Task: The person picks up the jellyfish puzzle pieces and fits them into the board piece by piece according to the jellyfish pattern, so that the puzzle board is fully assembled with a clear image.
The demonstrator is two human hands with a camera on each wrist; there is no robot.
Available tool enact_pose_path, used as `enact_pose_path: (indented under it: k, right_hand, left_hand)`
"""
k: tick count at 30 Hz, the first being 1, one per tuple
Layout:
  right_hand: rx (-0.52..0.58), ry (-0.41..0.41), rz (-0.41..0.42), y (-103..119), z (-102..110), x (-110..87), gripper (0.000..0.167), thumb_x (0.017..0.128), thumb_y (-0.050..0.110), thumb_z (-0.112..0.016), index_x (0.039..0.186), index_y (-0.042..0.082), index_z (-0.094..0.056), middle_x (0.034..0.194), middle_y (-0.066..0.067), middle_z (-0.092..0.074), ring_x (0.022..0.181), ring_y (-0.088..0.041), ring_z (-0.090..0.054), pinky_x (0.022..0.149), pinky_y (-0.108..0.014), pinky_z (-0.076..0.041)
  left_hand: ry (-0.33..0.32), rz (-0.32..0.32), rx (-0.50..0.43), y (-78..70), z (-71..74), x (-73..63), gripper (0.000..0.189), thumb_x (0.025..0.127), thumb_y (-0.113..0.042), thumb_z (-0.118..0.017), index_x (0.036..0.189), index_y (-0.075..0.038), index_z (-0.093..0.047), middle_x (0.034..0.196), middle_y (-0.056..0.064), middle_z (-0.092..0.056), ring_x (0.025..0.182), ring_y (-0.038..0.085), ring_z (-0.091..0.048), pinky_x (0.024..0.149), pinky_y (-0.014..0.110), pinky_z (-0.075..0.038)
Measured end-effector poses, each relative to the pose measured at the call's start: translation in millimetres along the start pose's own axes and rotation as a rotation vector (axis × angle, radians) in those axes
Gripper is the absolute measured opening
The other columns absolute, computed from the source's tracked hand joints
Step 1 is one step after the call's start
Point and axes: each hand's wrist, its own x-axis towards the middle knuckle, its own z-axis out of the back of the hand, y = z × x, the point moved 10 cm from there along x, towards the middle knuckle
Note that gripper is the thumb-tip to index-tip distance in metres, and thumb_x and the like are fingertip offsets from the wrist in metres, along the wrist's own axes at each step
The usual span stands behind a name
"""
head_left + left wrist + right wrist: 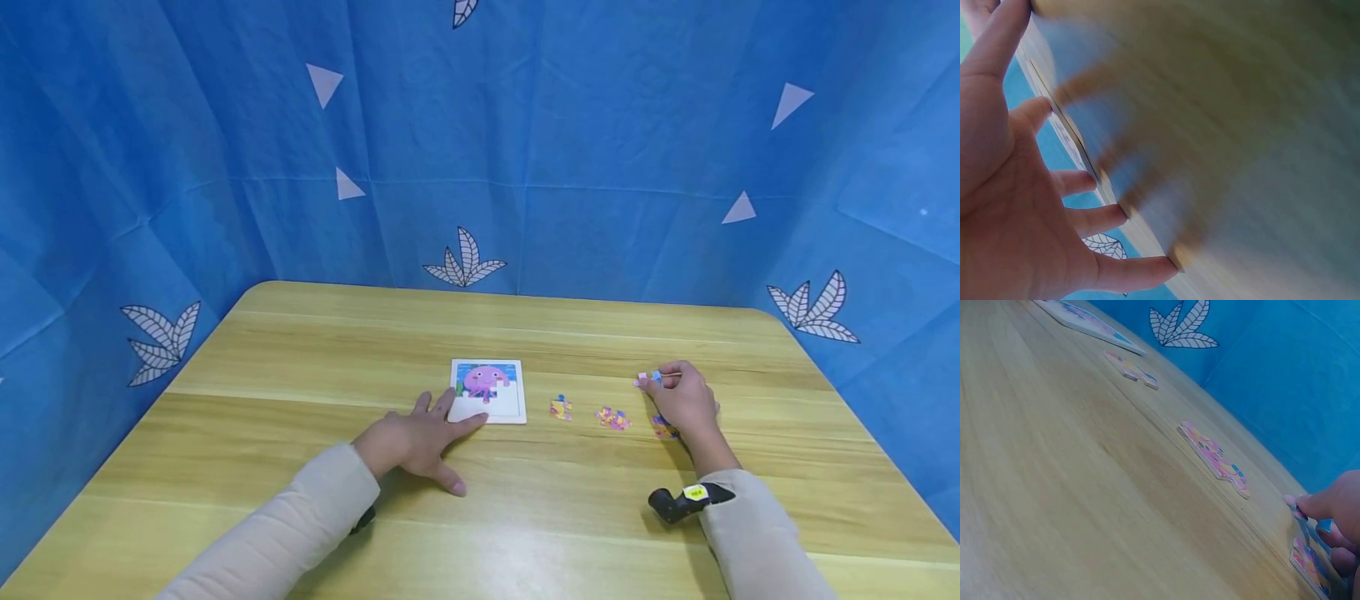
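Observation:
A white-framed jigsaw board has pieces of a pink octopus picture fitted in its upper part, with bare white below and at right. My left hand lies with fingers spread, its fingertips at the board's left and lower edges. In the left wrist view the straight fingers touch down along that edge. Over to the right, my right hand pinches a pink and blue puzzle piece between thumb and fingers. In the right wrist view, part of this piece shows at the thumb tip.
Between board and right hand lie a yellow puzzle piece and a pink-yellow piece. Another colourful piece is partly covered by the right wrist. The wooden table meets a blue patterned curtain behind and at both sides.

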Motion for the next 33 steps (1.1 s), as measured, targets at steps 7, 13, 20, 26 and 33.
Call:
enact_pose_path:
  k: [7, 13, 20, 26, 33]
  right_hand:
    - [0.082, -0.031, 0.002, 3, 5, -4.8, 0.037, 0.094, 0.026, -0.054, 0.123, 0.003, -0.054, 0.103, -0.017, -0.061, 0.088, -0.030, -0.056, 0.071, -0.036, -0.039]
    - [0.166, -0.011, 0.002, 11, 3, -10.5, 0.035, 0.095, 0.026, -0.053, 0.123, 0.003, -0.055, 0.102, -0.013, -0.058, 0.084, -0.021, -0.052, 0.066, -0.029, -0.042]
    - [0.272, 0.027, -0.004, 18, -5, -16.9, 0.036, 0.094, 0.028, -0.055, 0.122, 0.004, -0.054, 0.104, -0.014, -0.058, 0.055, -0.010, -0.050, 0.045, -0.029, -0.044]
    - [0.245, 0.035, 0.094, 41, -13, -23.3, 0.032, 0.094, 0.023, -0.056, 0.118, 0.003, -0.057, 0.099, -0.013, -0.062, 0.080, -0.015, -0.058, 0.068, -0.026, -0.046]
    - [0.249, 0.080, 0.170, 64, -27, -33.6, 0.028, 0.092, 0.023, -0.060, 0.113, 0.003, -0.059, 0.089, -0.010, -0.064, 0.077, -0.015, -0.057, 0.068, -0.026, -0.047]
  left_hand:
    - [0.003, -0.003, 0.000, -1.6, 0.8, -1.9, 0.096, 0.069, -0.067, -0.067, 0.147, -0.048, -0.015, 0.160, 0.009, -0.001, 0.143, 0.042, -0.006, 0.099, 0.069, -0.026]
    - [0.003, -0.003, 0.003, -1.9, 1.0, -1.8, 0.097, 0.068, -0.067, -0.067, 0.147, -0.048, -0.015, 0.160, 0.009, -0.001, 0.143, 0.041, -0.006, 0.099, 0.069, -0.026]
    - [0.004, 0.000, 0.005, -2.5, 2.2, -1.4, 0.096, 0.069, -0.068, -0.067, 0.147, -0.048, -0.016, 0.160, 0.009, -0.001, 0.143, 0.041, -0.006, 0.098, 0.068, -0.028]
    - [0.007, 0.005, 0.003, -1.0, 1.4, -2.0, 0.096, 0.068, -0.068, -0.067, 0.147, -0.048, -0.015, 0.160, 0.009, -0.001, 0.143, 0.041, -0.005, 0.098, 0.069, -0.026]
    - [0.005, 0.004, 0.000, -0.1, 0.5, -1.8, 0.097, 0.068, -0.068, -0.067, 0.147, -0.049, -0.015, 0.160, 0.008, 0.000, 0.143, 0.041, -0.005, 0.099, 0.069, -0.026]
